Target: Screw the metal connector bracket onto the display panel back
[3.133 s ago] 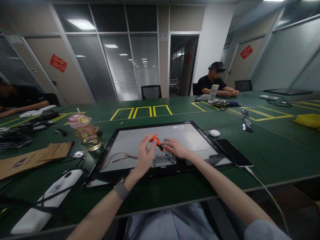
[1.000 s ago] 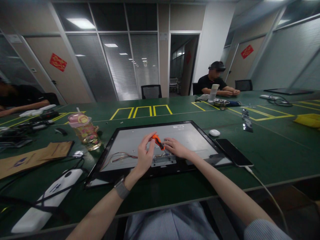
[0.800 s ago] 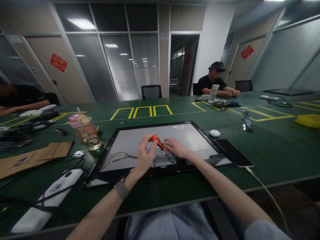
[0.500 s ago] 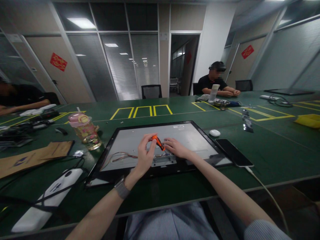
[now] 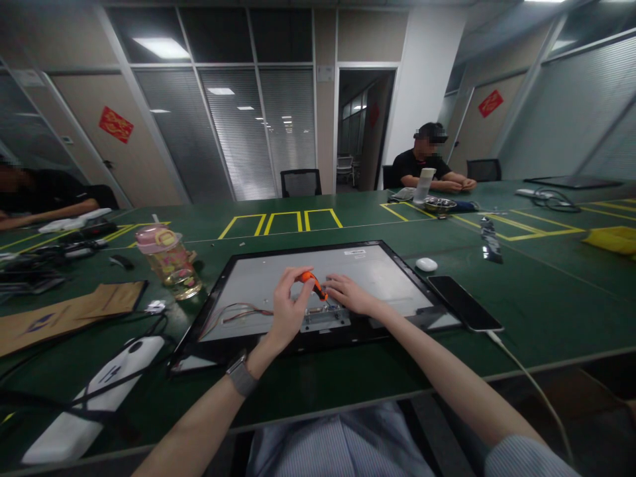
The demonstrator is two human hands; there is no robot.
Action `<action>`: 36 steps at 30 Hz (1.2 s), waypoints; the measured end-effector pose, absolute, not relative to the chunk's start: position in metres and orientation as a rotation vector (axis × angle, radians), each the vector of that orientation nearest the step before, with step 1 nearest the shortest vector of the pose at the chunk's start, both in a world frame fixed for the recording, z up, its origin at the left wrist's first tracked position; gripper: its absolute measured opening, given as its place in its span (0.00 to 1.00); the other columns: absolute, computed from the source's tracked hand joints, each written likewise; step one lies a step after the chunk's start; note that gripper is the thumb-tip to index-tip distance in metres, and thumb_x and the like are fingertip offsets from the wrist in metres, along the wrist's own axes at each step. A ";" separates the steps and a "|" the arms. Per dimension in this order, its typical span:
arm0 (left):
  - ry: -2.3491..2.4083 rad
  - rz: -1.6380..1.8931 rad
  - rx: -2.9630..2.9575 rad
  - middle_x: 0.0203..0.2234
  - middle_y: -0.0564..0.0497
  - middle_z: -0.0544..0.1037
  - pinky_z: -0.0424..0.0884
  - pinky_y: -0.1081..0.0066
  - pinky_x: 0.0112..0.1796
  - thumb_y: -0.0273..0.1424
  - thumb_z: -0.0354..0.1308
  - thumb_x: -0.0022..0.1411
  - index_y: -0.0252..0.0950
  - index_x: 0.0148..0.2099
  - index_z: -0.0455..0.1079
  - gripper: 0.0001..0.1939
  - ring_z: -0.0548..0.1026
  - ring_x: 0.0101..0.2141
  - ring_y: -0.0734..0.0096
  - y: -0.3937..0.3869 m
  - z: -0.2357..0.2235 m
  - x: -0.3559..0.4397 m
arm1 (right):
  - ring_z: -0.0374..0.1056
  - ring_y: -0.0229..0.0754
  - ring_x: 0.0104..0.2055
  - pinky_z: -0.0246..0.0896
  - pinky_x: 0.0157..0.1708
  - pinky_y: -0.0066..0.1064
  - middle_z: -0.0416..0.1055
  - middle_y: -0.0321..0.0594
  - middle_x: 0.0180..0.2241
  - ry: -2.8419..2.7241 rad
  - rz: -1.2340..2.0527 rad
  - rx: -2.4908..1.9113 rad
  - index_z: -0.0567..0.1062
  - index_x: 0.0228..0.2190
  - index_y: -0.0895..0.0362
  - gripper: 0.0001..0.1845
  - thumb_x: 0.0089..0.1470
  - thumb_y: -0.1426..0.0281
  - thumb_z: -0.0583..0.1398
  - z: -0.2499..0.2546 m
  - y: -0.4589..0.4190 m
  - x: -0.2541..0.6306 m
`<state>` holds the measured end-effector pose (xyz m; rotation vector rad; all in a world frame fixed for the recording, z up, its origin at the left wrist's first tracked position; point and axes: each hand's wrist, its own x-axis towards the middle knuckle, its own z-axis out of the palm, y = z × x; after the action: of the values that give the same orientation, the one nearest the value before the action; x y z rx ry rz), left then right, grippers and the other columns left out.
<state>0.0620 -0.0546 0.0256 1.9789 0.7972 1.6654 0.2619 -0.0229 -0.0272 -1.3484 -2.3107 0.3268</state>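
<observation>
My left hand (image 5: pixel 289 301) is closed around the handle of an orange and black screwdriver (image 5: pixel 315 283). The screwdriver slants down to the right, its tip at a metal bracket (image 5: pixel 325 319) with connectors. This bracket sits at the near edge of a flat display panel (image 5: pixel 377 278), which lies with its grey metal back up inside a black frame. My right hand (image 5: pixel 350 295) rests on the panel beside the tip, fingers stretched toward it; what lies under the fingertips is hidden. Thin coloured wires (image 5: pixel 238 310) run across the panel left of the bracket.
Left of the panel stand a pink-lidded cup (image 5: pixel 169 258), a brown paper bag (image 5: pixel 69 315) and a white device with a black cable (image 5: pixel 99 397). On the right are a phone (image 5: pixel 466 303) on a cable and a white case (image 5: pixel 426 265). Two people sit across the table.
The screwdriver handle has turned slightly in my left hand. Both hands and the panel stay in almost the same place.
</observation>
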 end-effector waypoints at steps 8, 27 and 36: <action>0.815 1.691 1.968 0.39 0.47 0.70 0.68 0.69 0.42 0.32 0.51 0.64 0.37 0.47 0.70 0.11 0.70 0.40 0.69 -0.054 0.027 0.063 | 0.56 0.51 0.60 0.49 0.58 0.47 0.65 0.48 0.55 -2.297 0.291 -1.338 0.71 0.51 0.55 0.21 0.63 0.61 0.47 -0.029 -0.022 0.263; 0.826 1.669 1.951 0.40 0.47 0.73 0.66 0.68 0.44 0.32 0.49 0.66 0.38 0.50 0.70 0.14 0.71 0.41 0.68 -0.053 0.027 0.060 | 0.55 0.50 0.61 0.48 0.59 0.47 0.64 0.49 0.55 -2.308 0.291 -1.331 0.70 0.51 0.56 0.23 0.64 0.60 0.46 -0.029 -0.022 0.264; 0.771 1.643 1.904 0.43 0.48 0.74 0.64 0.68 0.48 0.31 0.47 0.67 0.38 0.52 0.68 0.15 0.71 0.45 0.69 -0.053 0.024 0.061 | 0.55 0.50 0.60 0.48 0.59 0.46 0.64 0.49 0.56 -2.309 0.289 -1.334 0.70 0.51 0.57 0.22 0.64 0.62 0.47 -0.032 -0.020 0.264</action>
<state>0.0614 -0.0533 0.0244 1.9037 0.7706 1.6435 0.2643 -0.0202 -0.0321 -1.3337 -2.3093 0.2888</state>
